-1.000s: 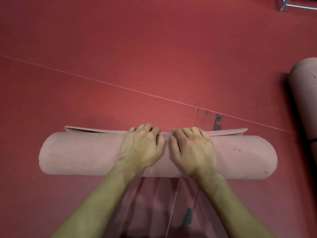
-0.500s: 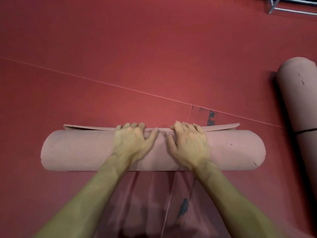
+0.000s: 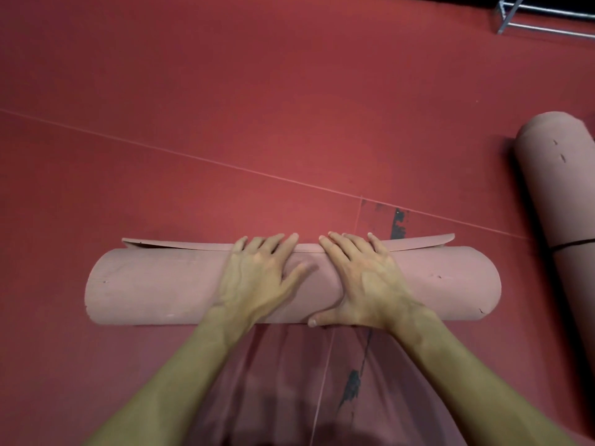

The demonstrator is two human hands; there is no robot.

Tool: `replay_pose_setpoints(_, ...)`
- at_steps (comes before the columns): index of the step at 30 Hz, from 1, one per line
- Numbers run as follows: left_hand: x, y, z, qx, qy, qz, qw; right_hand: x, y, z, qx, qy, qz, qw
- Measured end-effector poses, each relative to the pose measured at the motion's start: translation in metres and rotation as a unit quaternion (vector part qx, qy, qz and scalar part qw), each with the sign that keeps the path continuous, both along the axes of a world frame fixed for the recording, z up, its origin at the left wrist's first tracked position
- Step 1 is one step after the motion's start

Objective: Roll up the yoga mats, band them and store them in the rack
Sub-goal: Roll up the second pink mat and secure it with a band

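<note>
The dusty-pink foam yoga mat [image 3: 154, 284] lies on the red floor [image 3: 257, 123], nearly rolled, with a short flap [image 3: 180, 244] left beyond it. The left hand [image 3: 257, 278] and right hand [image 3: 363, 281] press on its middle, fingers spread. A second rolled pink mat [image 3: 560, 175] already wears a black band [image 3: 573, 244]. Banding this one and racking both remain.

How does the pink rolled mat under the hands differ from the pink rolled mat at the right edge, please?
The middle pink rolled mat has no band and a loose flap; the right-edge pink rolled mat wears a thin black band. The middle one lies crosswise under the left hand and right hand; the other lies lengthwise, untouched. Both are pink rolls.
</note>
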State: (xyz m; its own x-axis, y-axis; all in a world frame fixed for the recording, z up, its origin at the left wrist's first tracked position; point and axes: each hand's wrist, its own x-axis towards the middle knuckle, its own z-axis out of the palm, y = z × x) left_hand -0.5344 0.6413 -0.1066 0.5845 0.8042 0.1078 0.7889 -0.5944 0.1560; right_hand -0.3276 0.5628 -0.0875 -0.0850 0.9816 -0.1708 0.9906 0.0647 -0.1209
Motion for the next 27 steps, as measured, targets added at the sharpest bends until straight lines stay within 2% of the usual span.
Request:
replay_pose_setpoints(6,-0.015,-0.006,0.007,-0.035,0.074,-0.082,0.993,-0.003,-0.007,0.000,-0.003,-0.008,-0.001,1.000)
replay_pose_setpoints(13,-0.019,-0.018,0.020,-0.057,0.180,-0.098,0.977,-0.008,-0.019,0.011,-0.033,-0.057,0.028,0.997)
replay_pose_setpoints(21,-0.012,-0.049,0.019,0.006,0.132,-0.154,0.979,-0.010,-0.071,0.010,0.033,-0.060,-0.013,0.998)
replay_pose_setpoints(27,0.051,-0.092,0.036,0.047,0.087,-0.265,0.959,0.031,-0.161,0.037,0.036,-0.079,-0.125,0.988)
